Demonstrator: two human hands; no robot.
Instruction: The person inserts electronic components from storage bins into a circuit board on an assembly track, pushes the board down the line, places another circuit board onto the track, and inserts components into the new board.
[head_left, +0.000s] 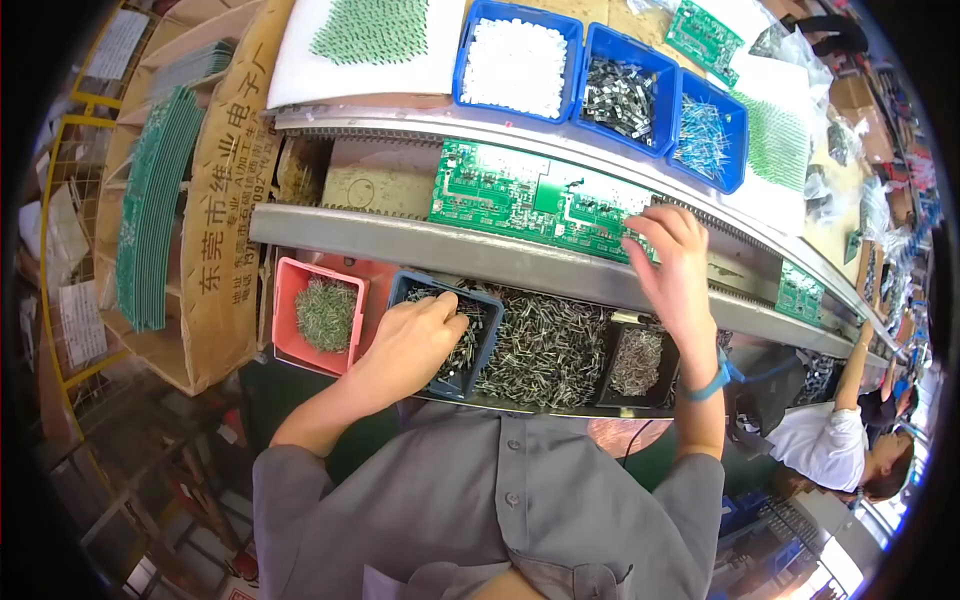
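Note:
My left hand [418, 345] reaches into a dark blue bin [487, 345] of small dark components with metal leads. Its fingers are curled together, and whatever they pinch is hidden. Over the right end of a green circuit board [500, 190], my right hand [676, 262] holds thumb and forefinger close together at the board's surface. Anything between those fingertips is too small to make out. The board lies across the two rails of a metal conveyor [400, 233], with small parts standing on it. A blue band with a cord [712, 380] circles my right wrist.
Nearby are a pink bin [284, 310] of fine leaded parts, a heap of loose components [545, 350] and a black tray [617, 395]. Blue bins [575, 75] line the far side. A cardboard box [225, 200] holds boards at left. Another board [800, 293] and a co-worker [825, 445] are at right.

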